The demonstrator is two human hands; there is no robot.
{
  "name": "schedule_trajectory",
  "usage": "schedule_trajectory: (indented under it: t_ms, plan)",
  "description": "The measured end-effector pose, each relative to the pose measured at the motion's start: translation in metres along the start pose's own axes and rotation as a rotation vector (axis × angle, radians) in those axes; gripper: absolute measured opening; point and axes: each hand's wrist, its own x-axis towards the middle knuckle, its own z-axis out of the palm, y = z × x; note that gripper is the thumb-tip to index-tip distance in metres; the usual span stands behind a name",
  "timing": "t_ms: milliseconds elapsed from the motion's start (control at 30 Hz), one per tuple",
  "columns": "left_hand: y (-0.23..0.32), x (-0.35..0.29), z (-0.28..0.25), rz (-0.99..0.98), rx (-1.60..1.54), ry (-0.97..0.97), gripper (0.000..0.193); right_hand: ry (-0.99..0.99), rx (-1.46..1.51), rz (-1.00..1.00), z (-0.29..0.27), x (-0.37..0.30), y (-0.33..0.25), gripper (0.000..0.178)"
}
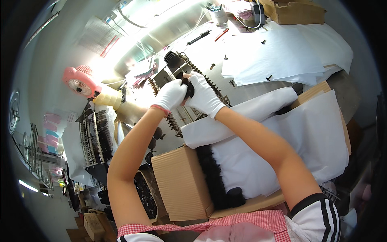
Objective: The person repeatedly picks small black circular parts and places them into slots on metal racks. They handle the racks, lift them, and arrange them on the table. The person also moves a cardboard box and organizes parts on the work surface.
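White fingerless gloves cover both my hands. My left hand and my right hand meet over a metal rack, their fingers closed round a small dark rounded piece. Its exact kind is hidden by the fingers. Below them the rack has two long coil-like toothed rails running away from me. Several black rounded discs stand in a row at its far end. Between the rails, the nearer part of the rack shows bare metal bars.
An open cardboard box lined with white sheets holds rows of black pieces close to me. Left stand a pink fan and another loaded rack. Paper sheets, small dark screws and pens lie across the bench.
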Motion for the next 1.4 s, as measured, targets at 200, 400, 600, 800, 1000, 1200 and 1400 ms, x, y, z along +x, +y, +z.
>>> schedule_trajectory:
  t_ms: [200, 400, 600, 800, 1000, 1200, 1400]
  plan:
    - [-0.011, -0.023, -0.030, 0.209, -0.520, -0.410, 0.039, -0.222, 0.092, 0.125, -0.011, 0.002, -0.006, 0.069]
    - [-0.056, 0.056, -0.052, 0.106, 0.242, 0.127, 0.045, -0.272, -0.015, 0.196, -0.011, 0.002, -0.008, 0.059]
    - [-0.089, 0.150, -0.019, 0.068, 0.340, 0.402, 0.078, -0.392, -0.110, 0.144, -0.003, 0.004, 0.002, 0.055]
    - [-0.088, 0.199, -0.008, 0.096, 0.077, 0.364, 0.068, -0.468, -0.018, 0.131, -0.010, 0.006, 0.002, 0.054]
    - [-0.053, 0.204, -0.004, 0.005, 0.407, 0.276, 0.057, -0.513, -0.049, 0.109, -0.013, 0.005, -0.001, 0.054]
    - [-0.019, 0.153, 0.005, 0.015, 0.709, 0.530, 0.028, -0.295, -0.092, 0.135, -0.003, -0.001, -0.002, 0.052]
    - [-0.030, 0.054, -0.003, 0.015, 0.155, 0.321, 0.033, -0.006, -0.024, 0.041, -0.003, -0.006, -0.010, 0.063]
